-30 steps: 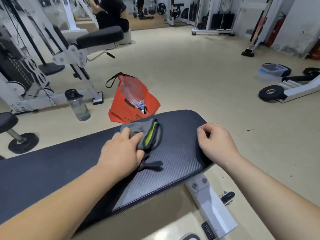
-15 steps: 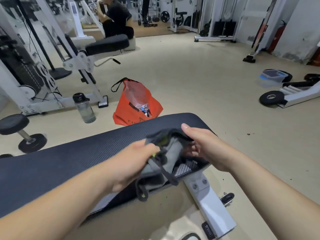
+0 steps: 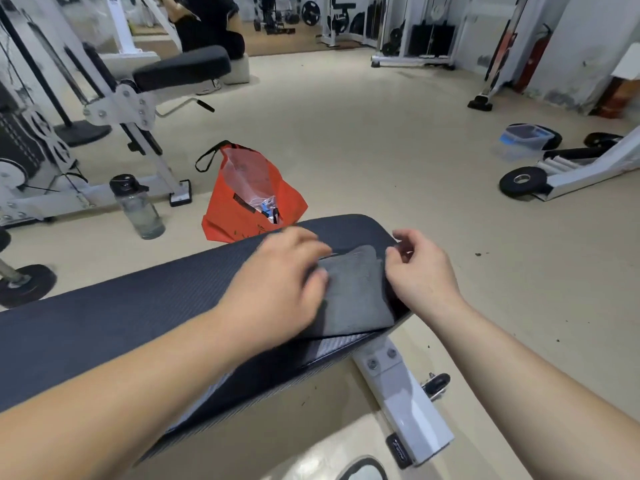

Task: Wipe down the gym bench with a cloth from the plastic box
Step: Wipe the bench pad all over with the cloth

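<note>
A grey cloth [image 3: 356,292] lies spread flat on the right end of the dark padded gym bench [image 3: 131,313]. My left hand [image 3: 280,282] presses down on the cloth's left part, fingers bent over it and blurred. My right hand [image 3: 420,271] hovers at the cloth's right edge with fingers loosely curled and apart, its fingertips close to the fabric; I cannot tell if they pinch it. The clear plastic box [image 3: 523,140] with a blue lid stands on the floor far to the right.
An orange bag [image 3: 242,206] and a water bottle [image 3: 138,206] stand on the floor behind the bench. White gym machines [image 3: 114,109] fill the left. A weight plate [image 3: 521,180] and a white frame lie at right. A person sits at the back.
The cloth, bunched up and lifted between both hands half a second ago, now lies flat on the bench end. My left hand rests on it; my right hand has loosened.
</note>
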